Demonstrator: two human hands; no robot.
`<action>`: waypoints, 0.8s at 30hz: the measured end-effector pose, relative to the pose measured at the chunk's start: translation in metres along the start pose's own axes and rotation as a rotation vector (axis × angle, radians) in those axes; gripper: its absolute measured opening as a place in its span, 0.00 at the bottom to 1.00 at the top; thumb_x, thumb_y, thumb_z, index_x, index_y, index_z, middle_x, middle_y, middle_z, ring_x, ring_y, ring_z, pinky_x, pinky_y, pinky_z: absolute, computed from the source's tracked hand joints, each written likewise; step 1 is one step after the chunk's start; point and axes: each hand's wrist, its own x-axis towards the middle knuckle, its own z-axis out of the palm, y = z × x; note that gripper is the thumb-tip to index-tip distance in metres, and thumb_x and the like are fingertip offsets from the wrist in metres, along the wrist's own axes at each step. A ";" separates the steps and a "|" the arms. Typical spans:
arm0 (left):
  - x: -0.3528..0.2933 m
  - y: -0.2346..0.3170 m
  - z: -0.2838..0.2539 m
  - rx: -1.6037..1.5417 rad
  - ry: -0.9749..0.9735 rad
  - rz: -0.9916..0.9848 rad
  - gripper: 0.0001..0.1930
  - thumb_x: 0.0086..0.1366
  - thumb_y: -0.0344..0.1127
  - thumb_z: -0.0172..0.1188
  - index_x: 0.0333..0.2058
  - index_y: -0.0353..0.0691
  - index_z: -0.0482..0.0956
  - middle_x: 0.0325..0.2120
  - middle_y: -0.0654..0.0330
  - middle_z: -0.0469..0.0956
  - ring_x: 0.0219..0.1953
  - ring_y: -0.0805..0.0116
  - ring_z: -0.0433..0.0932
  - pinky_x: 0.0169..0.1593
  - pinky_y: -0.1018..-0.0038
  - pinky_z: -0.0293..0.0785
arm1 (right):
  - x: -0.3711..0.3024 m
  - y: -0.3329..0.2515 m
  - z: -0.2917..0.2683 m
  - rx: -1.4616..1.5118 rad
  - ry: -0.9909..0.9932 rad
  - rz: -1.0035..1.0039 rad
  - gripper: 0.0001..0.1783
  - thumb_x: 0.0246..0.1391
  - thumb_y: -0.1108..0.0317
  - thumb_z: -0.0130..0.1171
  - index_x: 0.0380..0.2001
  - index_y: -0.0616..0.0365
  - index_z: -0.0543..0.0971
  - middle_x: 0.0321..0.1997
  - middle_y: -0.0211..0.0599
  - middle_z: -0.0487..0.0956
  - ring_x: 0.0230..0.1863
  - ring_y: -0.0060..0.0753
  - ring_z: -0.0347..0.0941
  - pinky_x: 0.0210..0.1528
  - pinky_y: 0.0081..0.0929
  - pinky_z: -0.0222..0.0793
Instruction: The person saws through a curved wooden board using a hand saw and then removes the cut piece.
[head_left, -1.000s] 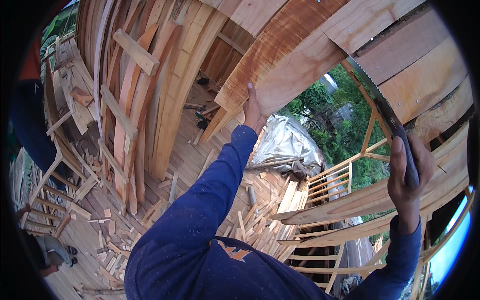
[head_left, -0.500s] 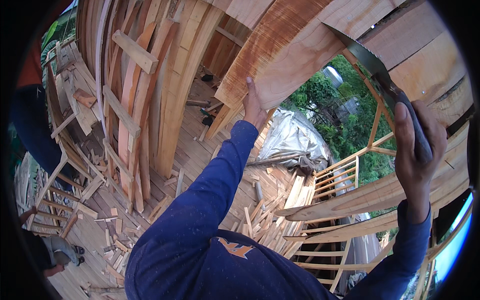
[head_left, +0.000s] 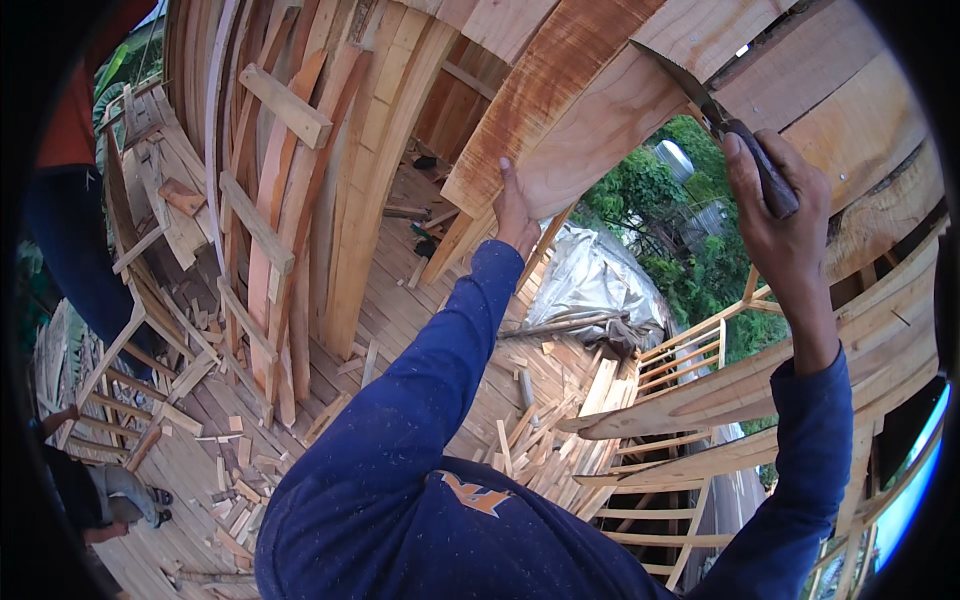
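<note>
My left hand [head_left: 516,217] grips the lower end of a wide wooden plank [head_left: 612,118], its thumb lying on the plank's face and its fingers hidden behind. The plank is pale on one side, with a rough reddish-brown band along the other. In my right hand [head_left: 795,210] is a handsaw [head_left: 688,82], my fingers wrapped round its dark handle. The narrow blade points up and left, and its toe lies at the plank's right edge, beside the neighbouring boards. How deep the teeth sit in the wood I cannot tell.
Long boards [head_left: 345,200] stand upright at the left, with short crosspieces. Offcuts [head_left: 240,500] litter the plank floor. A silver tarp [head_left: 590,280] lies beyond my left arm. Slatted framing [head_left: 690,360] and curved planks [head_left: 690,395] are at the right. Two other people [head_left: 60,240] are at the far left.
My right hand has moved up and left with the handsaw, pushing the blade along the plank's edge, so less of it shows. My left hand keeps its hold on the plank.
</note>
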 end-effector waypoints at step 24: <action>-0.396 0.259 -0.476 1.033 1.597 0.183 0.47 0.45 0.66 0.62 0.40 0.15 0.68 0.34 0.42 0.75 0.34 0.54 0.75 0.39 0.64 0.72 | -0.011 0.029 -0.012 -0.076 0.079 -0.072 0.08 0.50 0.71 0.57 0.21 0.64 0.72 0.12 0.35 0.62 0.12 0.23 0.56 0.17 0.23 0.51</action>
